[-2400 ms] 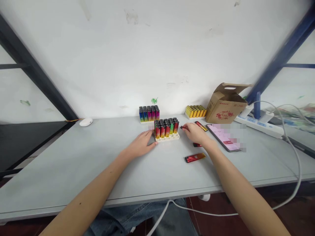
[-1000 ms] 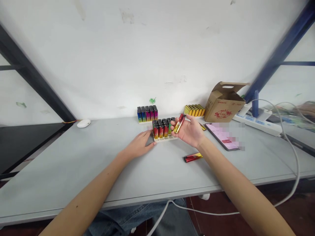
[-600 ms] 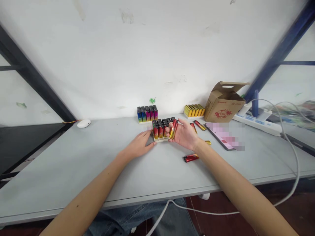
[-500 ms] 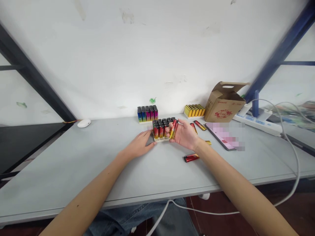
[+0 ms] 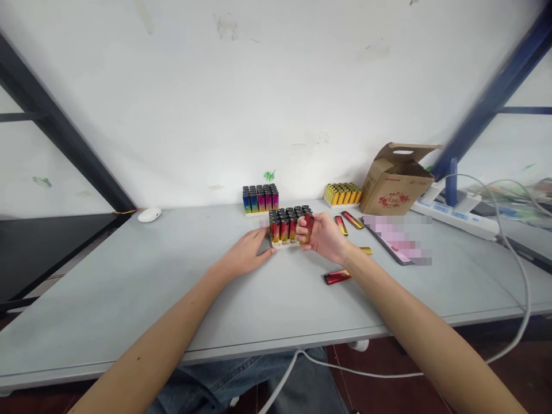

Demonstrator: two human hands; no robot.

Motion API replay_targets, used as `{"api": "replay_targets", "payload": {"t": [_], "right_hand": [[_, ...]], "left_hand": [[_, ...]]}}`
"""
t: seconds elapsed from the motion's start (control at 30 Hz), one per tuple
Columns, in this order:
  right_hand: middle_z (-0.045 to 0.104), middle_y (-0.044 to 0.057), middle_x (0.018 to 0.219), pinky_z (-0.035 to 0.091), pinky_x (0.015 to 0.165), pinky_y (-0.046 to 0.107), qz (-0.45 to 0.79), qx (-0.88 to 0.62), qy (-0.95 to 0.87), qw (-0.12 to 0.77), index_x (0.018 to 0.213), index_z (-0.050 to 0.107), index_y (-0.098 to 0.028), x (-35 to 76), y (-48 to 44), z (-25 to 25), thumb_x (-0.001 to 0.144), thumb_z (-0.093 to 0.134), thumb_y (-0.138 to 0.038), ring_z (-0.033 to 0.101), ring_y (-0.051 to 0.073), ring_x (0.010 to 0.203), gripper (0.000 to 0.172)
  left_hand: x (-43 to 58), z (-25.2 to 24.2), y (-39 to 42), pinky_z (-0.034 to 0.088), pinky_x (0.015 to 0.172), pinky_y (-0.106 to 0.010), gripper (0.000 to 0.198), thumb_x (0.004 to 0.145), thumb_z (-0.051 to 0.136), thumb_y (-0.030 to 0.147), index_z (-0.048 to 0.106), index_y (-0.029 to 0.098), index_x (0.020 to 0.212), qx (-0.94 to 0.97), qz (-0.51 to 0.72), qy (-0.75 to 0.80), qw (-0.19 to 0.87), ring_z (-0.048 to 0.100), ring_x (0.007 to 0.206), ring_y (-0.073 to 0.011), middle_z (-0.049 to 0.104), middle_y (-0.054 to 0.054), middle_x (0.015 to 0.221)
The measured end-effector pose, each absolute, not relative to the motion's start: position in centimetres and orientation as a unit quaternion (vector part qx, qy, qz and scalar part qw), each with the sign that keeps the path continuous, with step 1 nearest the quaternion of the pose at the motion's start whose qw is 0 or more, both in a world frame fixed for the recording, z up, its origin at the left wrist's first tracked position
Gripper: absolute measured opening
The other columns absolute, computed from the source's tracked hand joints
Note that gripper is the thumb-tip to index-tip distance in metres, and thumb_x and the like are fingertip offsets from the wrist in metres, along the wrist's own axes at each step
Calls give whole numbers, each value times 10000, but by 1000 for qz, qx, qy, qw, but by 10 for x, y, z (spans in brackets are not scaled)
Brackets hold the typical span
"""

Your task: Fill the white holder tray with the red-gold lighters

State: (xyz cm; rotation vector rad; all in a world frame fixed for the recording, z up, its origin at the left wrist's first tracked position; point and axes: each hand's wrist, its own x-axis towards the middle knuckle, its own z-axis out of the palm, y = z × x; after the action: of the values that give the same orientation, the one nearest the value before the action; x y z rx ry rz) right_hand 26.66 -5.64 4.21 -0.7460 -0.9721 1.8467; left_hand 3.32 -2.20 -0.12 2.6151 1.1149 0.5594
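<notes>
A white tray (image 5: 281, 244) holds several upright lighters (image 5: 283, 225) with black tops and red-to-gold bodies. My right hand (image 5: 324, 237) is at the tray's right end, fingers closed on a red lighter (image 5: 309, 225) that stands among the others. Most of that lighter is hidden by my fingers. My left hand (image 5: 245, 252) lies flat on the table, fingertips against the tray's left end, holding nothing. Loose red-and-gold lighters (image 5: 340, 225) (image 5: 336, 278) lie to the right of my right hand.
Against the wall stand a tray of rainbow-coloured lighters (image 5: 260, 199), a tray of yellow lighters (image 5: 342, 194) and an open cardboard box (image 5: 395, 179). A phone (image 5: 388, 241) lies on the right, beyond it a power strip (image 5: 452, 215). A white mouse (image 5: 149, 215) sits far left.
My right hand has moved left and down from above the table, turning its palm over, and the lighter in it now sits at the tray's right end. My left hand has stayed still.
</notes>
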Motion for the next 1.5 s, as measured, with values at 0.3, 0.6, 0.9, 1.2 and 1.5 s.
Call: {"api": "replay_targets", "payload": {"t": [0.3, 0.6, 0.9, 1.2, 1.5], "right_hand": [[302, -28, 702, 274, 484, 217, 736, -324, -399, 441, 756, 396, -215, 263, -58, 44, 805, 327, -307, 348, 126, 573, 125], [328, -23, 703, 286, 491, 224, 736, -325, -414, 425, 748, 390, -217, 262, -58, 43, 811, 330, -338, 363, 130, 580, 149], [438, -21, 722, 308, 480, 218, 727, -301, -430, 443, 836, 471, -222, 264, -60, 45, 887, 386, -480, 433, 123, 589, 277], [575, -5, 867, 457, 542, 256, 651, -336, -495, 468, 912, 501, -240, 282, -61, 51, 856, 594, -436, 570, 144, 722, 224], [578, 8, 878, 469, 827, 317, 424, -383, -673, 469, 1017, 642, -222, 296, -60, 55, 895, 576, -465, 560, 144, 821, 280]], "left_hand": [[33, -2, -21, 403, 1057, -456, 570, 945, 439, 496, 392, 173, 1412, 894, 198, 382, 127, 513, 1252, -313, 548, -139, 1362], [35, 1, -23, 393, 1074, -464, 578, 946, 445, 474, 373, 164, 1428, 892, 182, 395, 126, 474, 1302, -319, 507, -140, 1418], [34, 0, -23, 407, 1055, -457, 566, 945, 441, 482, 392, 167, 1413, 892, 189, 393, 122, 504, 1265, -313, 539, -136, 1379], [32, -4, -20, 400, 1058, -465, 575, 942, 440, 493, 391, 154, 1404, 892, 187, 394, 117, 502, 1260, -318, 532, -154, 1378], [32, -5, -20, 404, 1057, -451, 556, 951, 432, 477, 372, 168, 1410, 897, 186, 385, 115, 503, 1253, -303, 532, -141, 1368]]}}
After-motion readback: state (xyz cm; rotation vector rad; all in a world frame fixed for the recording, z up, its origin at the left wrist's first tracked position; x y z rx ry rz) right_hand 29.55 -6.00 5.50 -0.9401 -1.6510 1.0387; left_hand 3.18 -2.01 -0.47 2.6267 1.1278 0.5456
